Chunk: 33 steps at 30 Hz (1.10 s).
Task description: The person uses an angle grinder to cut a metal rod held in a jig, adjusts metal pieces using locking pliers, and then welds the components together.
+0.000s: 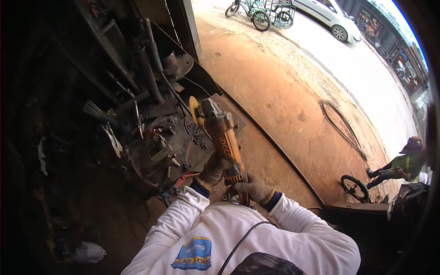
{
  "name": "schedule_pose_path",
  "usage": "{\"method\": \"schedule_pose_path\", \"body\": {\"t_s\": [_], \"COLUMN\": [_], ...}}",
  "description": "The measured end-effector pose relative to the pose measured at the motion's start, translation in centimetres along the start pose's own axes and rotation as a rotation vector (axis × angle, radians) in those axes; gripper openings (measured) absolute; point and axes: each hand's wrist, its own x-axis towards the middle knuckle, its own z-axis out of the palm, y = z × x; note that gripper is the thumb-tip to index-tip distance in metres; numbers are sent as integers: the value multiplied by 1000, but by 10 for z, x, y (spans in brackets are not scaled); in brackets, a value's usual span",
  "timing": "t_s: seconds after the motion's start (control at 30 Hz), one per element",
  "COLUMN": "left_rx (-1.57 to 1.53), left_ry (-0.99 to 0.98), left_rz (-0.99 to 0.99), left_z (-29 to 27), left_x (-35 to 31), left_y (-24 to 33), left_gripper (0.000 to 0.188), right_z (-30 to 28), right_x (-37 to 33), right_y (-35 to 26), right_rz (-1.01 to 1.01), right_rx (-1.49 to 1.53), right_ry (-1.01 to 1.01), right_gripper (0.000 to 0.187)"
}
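An orange and grey angle grinder [228, 145] is held in front of my chest, its head pointing away from me. A yellowish disc [196, 112] sits on the left side of its head. My left hand [213, 168], in a knitted work glove, is wrapped round the lower left side of the body. My right hand [255, 189], gloved too, closes round the rear end of the grinder; some of its fingers are hidden. The disc is to the right of a dark, cluttered metal workbench [192, 158]; whether it touches anything there I cannot tell.
Pliers [112, 141], a wire brush [93, 110] and metal scraps lie on the bench. Dark pipes [147, 73] stand behind it. A metal rail [275, 146] crosses the floor to the right. Outside are a looped hose [341, 123], a small wheel [355, 188] and another person [403, 165].
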Motion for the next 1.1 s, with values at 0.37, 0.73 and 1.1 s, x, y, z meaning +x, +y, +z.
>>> {"method": "schedule_pose_path", "body": {"t_s": [0.37, 0.73, 1.1], "left_rx": [-21, 63, 1188], "left_ry": [42, 124, 35], "left_rz": [74, 39, 443], "left_z": [5, 4, -1], "left_x": [-9, -10, 7], "left_y": [4, 2, -13], "left_gripper": [62, 73, 36], "right_z": [12, -12, 6], "right_x": [-1, 3, 72], "right_y": [-4, -8, -57], "right_rz": [56, -197, -342], "right_rx": [-220, -383, -599], "right_ry": [57, 246, 333], "right_gripper": [32, 80, 80]}}
